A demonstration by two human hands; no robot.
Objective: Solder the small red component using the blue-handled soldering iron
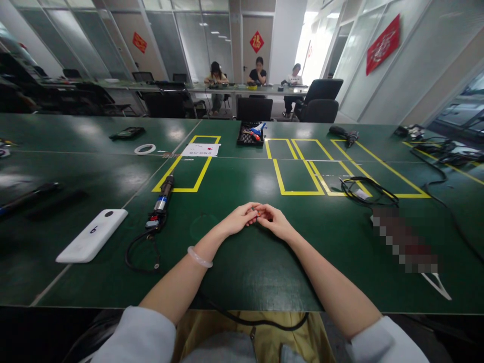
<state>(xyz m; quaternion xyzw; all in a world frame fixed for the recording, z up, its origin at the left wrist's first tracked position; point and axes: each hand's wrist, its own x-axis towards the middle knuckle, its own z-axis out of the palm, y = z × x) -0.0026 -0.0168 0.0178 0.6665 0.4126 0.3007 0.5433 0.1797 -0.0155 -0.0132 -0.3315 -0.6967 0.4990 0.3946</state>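
My left hand (241,218) and my right hand (275,221) meet above the green table (227,262), fingertips touching. Both have their fingers curled inward around a tiny thing, of which only a speck of orange-red shows; its kind cannot be made out. Left of my hands lies a cylindrical tool (162,201) with a metal body, a blue band and a black cable. Beyond it, closer to the edge, rests a white case (93,236) marked with a digit. A coiled black cable (365,189) lies to the right.
Yellow tape outlines (298,192) mark the tabletop. Toward the back are a black tray (242,135) with small tools, a tape roll (144,149), a paper label (200,150) and a black power tool (344,133). A blurred-out object (404,242) lies right. Several people sit at a far table.
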